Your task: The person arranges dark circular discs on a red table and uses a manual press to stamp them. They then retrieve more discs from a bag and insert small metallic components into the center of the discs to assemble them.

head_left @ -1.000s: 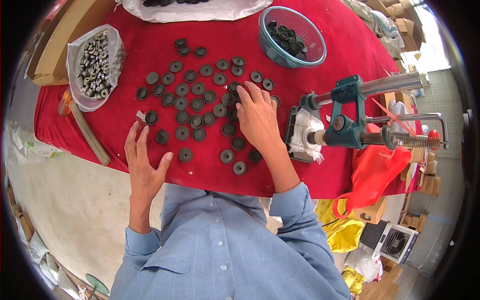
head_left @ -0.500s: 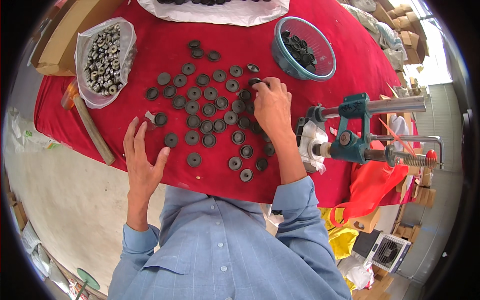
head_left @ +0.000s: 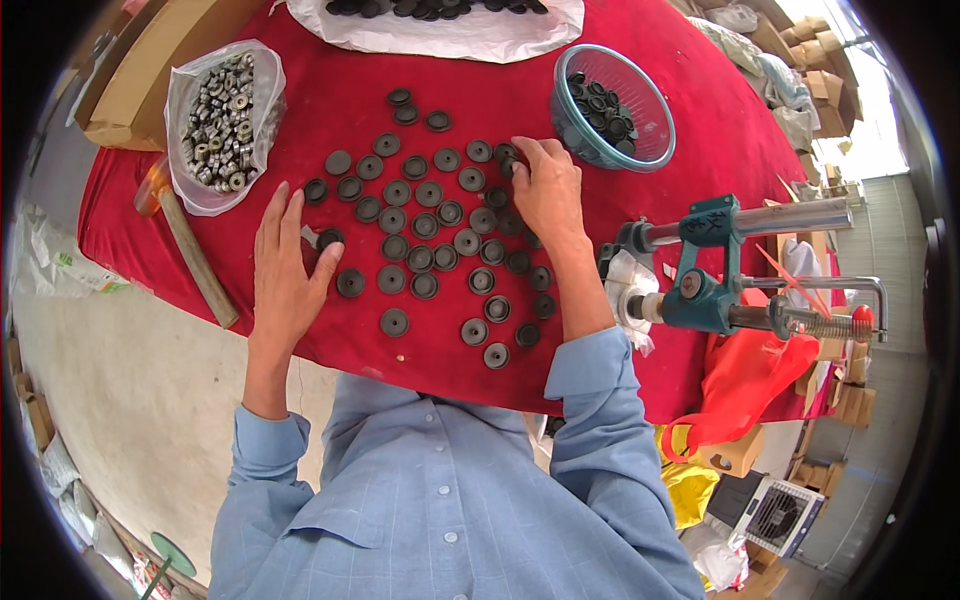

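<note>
Many dark round rubber caps (head_left: 424, 225) lie spread over the red tablecloth, mostly flat with a small hole in the middle. My right hand (head_left: 550, 195) is at the far right side of the spread, its thumb and fingertips closed around a black cap (head_left: 506, 153) at the group's edge. My left hand (head_left: 285, 275) rests at the left side, fingers stretched and thumb apart, holding nothing. Beside its thumb sits another cap (head_left: 328, 238) with a small pale scrap next to it.
A clear bag of metal bearings (head_left: 222, 125) and a wooden-handled hammer (head_left: 195, 250) lie left. A blue basket (head_left: 655, 110) of black caps stands at the far right. Nearer on the right is a green hand press (head_left: 700, 265). A white sack (head_left: 450, 45) with black parts lies at the back.
My right hand has shifted slightly, its fingers now at the cap that lay tilted above the group. My left hand has moved farther in, its thumb nearer the left cap. The view has shifted slightly.
</note>
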A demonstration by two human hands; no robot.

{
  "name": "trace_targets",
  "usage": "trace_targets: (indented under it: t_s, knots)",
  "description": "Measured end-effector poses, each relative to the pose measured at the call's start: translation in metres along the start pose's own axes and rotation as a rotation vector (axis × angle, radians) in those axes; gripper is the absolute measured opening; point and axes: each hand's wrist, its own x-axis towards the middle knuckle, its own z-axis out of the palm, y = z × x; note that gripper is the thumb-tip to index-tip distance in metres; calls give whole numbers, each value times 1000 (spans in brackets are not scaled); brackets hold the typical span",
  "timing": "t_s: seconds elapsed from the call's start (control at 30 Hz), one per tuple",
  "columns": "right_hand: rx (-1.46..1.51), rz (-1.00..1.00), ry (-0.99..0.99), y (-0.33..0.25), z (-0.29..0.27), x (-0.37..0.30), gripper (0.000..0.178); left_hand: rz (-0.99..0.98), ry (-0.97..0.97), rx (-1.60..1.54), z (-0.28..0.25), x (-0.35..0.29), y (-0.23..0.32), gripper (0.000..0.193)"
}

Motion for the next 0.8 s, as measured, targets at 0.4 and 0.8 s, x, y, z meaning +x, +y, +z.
trace_targets:
  t_s: [0.4, 0.8]
  knots:
    - [132, 116, 112, 10, -36, -27, 27, 163, -148, 33, 34, 49, -4, 78]
    - [312, 124, 219, 24, 10, -37, 34, 385, -257, 75, 82, 161, -2, 77]
